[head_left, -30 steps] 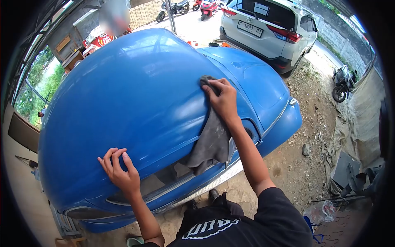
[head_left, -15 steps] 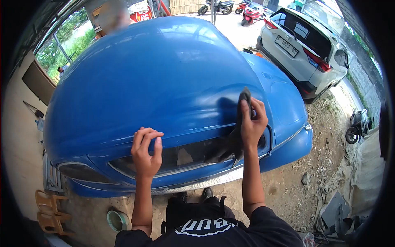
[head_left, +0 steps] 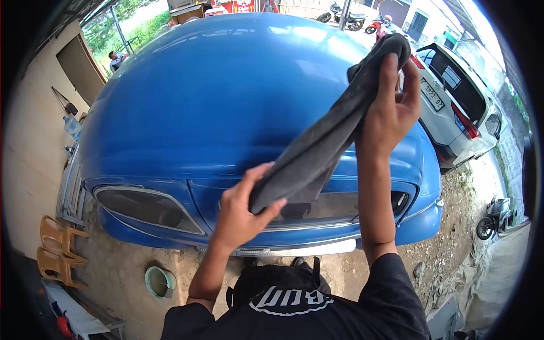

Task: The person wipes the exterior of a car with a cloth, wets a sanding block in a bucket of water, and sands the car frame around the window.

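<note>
A dark grey cloth (head_left: 317, 144) is stretched diagonally between my two hands, above the side of a blue car (head_left: 215, 102). My right hand (head_left: 391, 107) grips its bunched upper end, raised near the roof's right side. Lower down, my left hand (head_left: 246, 207) has thumb and fingers around the cloth's other end, in front of the side windows. The cloth hides part of the roof edge and window behind it.
A white car (head_left: 453, 107) stands at the right, with a parked scooter (head_left: 494, 218) below it. Down at the left are a green bucket (head_left: 160, 282) and brown plastic chairs (head_left: 59, 249). A person (head_left: 117, 59) is in the background at the upper left.
The cloth has come up off the car's side, lifted by my right hand. My left hand, empty before, has moved right and taken hold of its lower end. The view has turned.
</note>
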`<state>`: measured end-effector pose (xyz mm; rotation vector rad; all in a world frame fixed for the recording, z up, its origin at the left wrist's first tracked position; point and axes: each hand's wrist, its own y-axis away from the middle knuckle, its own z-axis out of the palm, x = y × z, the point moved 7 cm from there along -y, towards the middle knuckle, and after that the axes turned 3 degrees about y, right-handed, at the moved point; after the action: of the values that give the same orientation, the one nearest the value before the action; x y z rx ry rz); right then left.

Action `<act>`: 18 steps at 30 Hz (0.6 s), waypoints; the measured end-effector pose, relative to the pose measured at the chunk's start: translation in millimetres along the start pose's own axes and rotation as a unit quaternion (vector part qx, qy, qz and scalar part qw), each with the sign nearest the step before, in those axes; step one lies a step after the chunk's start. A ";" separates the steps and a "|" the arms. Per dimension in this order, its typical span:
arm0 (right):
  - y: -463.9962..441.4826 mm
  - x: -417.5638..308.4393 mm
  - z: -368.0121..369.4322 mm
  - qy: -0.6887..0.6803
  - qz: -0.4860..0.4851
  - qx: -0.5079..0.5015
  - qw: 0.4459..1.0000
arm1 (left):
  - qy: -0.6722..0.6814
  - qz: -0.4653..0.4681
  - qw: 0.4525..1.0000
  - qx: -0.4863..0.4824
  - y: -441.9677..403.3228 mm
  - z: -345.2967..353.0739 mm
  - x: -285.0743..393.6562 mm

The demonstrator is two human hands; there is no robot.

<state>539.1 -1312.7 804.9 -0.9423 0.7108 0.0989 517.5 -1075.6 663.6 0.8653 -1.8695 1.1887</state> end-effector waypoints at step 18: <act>130.6 32.1 65.2 0.404 -0.081 -0.209 0.887 | -0.229 0.280 0.917 0.169 47.1 -182.7 -35.2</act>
<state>548.4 -1191.2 718.4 -1.4762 1.4117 -0.3257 537.5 -884.7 666.8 0.8687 -2.4385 1.8235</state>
